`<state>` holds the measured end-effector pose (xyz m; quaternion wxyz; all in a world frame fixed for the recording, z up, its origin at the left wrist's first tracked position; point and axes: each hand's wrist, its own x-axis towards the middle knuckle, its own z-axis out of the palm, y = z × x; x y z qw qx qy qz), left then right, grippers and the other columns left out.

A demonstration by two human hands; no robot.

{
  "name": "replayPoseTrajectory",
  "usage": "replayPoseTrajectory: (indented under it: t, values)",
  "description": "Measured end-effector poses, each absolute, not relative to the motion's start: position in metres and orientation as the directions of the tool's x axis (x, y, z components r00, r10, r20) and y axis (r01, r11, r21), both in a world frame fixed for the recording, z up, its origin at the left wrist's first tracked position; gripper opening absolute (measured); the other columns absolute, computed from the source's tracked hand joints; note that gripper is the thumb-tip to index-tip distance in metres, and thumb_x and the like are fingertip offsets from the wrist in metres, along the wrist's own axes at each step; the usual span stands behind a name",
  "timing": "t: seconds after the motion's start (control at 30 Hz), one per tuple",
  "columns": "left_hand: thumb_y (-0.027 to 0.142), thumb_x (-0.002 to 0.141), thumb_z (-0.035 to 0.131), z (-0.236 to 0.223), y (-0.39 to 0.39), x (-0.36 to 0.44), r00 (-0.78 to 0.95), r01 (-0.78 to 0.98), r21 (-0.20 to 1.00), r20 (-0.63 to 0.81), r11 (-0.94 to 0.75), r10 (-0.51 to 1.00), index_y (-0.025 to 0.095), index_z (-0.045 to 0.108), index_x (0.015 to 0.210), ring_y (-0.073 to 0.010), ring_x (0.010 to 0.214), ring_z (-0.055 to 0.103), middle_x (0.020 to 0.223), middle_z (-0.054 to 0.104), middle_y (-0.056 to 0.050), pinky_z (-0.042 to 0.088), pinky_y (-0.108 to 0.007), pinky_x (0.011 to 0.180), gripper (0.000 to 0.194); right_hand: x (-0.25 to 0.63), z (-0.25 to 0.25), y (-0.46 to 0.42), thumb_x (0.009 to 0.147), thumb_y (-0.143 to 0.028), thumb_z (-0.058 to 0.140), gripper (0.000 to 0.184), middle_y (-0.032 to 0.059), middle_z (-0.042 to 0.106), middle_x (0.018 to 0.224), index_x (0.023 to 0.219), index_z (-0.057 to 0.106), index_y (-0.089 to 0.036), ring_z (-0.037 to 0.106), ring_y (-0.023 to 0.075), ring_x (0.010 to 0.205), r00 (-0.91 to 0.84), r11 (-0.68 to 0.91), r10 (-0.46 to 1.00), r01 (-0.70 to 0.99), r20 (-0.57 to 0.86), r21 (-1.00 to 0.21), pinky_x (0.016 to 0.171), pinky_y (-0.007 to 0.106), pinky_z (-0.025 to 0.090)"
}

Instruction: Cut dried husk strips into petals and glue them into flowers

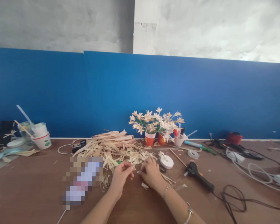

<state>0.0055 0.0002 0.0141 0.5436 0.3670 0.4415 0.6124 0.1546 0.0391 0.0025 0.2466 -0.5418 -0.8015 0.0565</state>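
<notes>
My left hand [120,175] and my right hand [151,172] rest close together on the brown table [37,183], just in front of a heap of pale dried leaf strips [110,147]. Both hands have their fingers curled in a pinch, and a small pale piece of leaf [135,170] shows between the fingertips. A cut scrap [144,185] lies by my right wrist. Behind the heap stand two orange paper cups [150,138] filled with cream handmade flowers [156,119].
A white tape roll [166,161], a black glue gun [198,175] with its cable [233,199], a clear tape ring [193,154], and tangled tools and wires [242,154] lie right. A paper bowl [43,140] and clutter sit far left. A blurred patch [82,179] lies near left. Blue boards [154,93] back the table.
</notes>
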Motion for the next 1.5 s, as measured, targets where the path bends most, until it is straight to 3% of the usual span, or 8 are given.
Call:
replayPoseTrajectory:
  t: [0.13, 0.33, 0.53, 0.7, 1.17, 1.5]
  values:
    - [0.030, 0.057, 0.072, 0.014, 0.000, 0.006, -0.133, -0.339, 0.941, -0.033, -0.014, 0.991, 0.014, 0.056, 0.070, -0.0090, 0.045, 0.053, 0.060, 0.060, 0.001, 0.039, -0.020, 0.043, 0.026, 0.155, 0.004, 0.036, 0.069, -0.011, 0.063, 0.011, 0.0063, 0.060, 0.087, 0.064, 0.061, -0.020, 0.050, 0.0251, 0.088, -0.306, 0.463, 0.863, 0.797, 0.402, -0.388, 0.072, 0.034, 0.033]
    - [0.028, 0.059, 0.070, 0.014, -0.001, 0.006, -0.143, -0.316, 0.949, -0.060, 0.012, 0.988, 0.014, 0.056, 0.077, -0.0090, 0.046, 0.053, 0.059, 0.061, 0.001, 0.040, -0.019, 0.043, 0.027, 0.158, 0.011, 0.034, 0.075, -0.010, 0.051, 0.012, 0.0027, 0.062, 0.068, 0.071, 0.058, -0.018, 0.054, 0.0188, 0.068, -0.274, 0.513, 0.837, 0.696, 0.474, -0.502, 0.068, 0.030, 0.036]
    - [0.030, 0.057, 0.072, 0.012, 0.000, 0.006, -0.153, -0.291, 0.956, -0.080, 0.033, 0.985, 0.015, 0.056, 0.081, -0.0097, 0.045, 0.053, 0.056, 0.059, 0.003, 0.039, -0.019, 0.042, 0.033, 0.155, 0.009, 0.032, 0.069, -0.007, 0.049, 0.012, 0.0032, 0.058, 0.068, 0.068, 0.054, -0.018, 0.052, 0.0187, 0.068, -0.266, 0.622, 0.736, 0.628, 0.623, -0.467, 0.065, 0.028, 0.039]
    - [0.030, 0.056, 0.072, 0.009, 0.003, 0.005, -0.153, -0.289, 0.957, -0.078, 0.031, 0.985, 0.015, 0.055, 0.083, -0.0098, 0.044, 0.053, 0.055, 0.059, 0.003, 0.039, -0.019, 0.041, 0.036, 0.153, 0.010, 0.028, 0.065, -0.005, 0.048, 0.015, 0.0022, 0.056, 0.065, 0.067, 0.052, -0.019, 0.051, 0.0176, 0.065, -0.295, 0.651, 0.712, 0.616, 0.637, -0.443, 0.062, 0.027, 0.039]
    - [0.028, 0.058, 0.071, 0.002, 0.005, 0.004, -0.124, -0.263, 0.963, -0.086, 0.051, 0.989, 0.014, 0.054, 0.084, -0.0093, 0.042, 0.052, 0.050, 0.056, 0.005, 0.039, -0.018, 0.040, 0.033, 0.154, 0.017, 0.025, 0.078, -0.008, 0.047, 0.014, 0.0045, 0.059, 0.076, 0.084, 0.055, -0.018, 0.054, 0.0193, 0.075, -0.292, 0.734, 0.636, 0.515, 0.714, -0.443, 0.070, 0.032, 0.041]
    - [0.030, 0.060, 0.069, 0.002, 0.004, 0.007, -0.106, -0.182, 0.982, -0.071, 0.051, 0.992, 0.013, 0.055, 0.084, -0.0095, 0.041, 0.052, 0.049, 0.054, 0.006, 0.040, -0.019, 0.040, 0.032, 0.151, 0.016, 0.022, 0.077, -0.008, 0.050, 0.012, 0.0032, 0.059, 0.077, 0.079, 0.055, -0.019, 0.054, 0.0188, 0.077, -0.330, 0.762, 0.616, 0.480, 0.715, -0.436, 0.072, 0.032, 0.039]
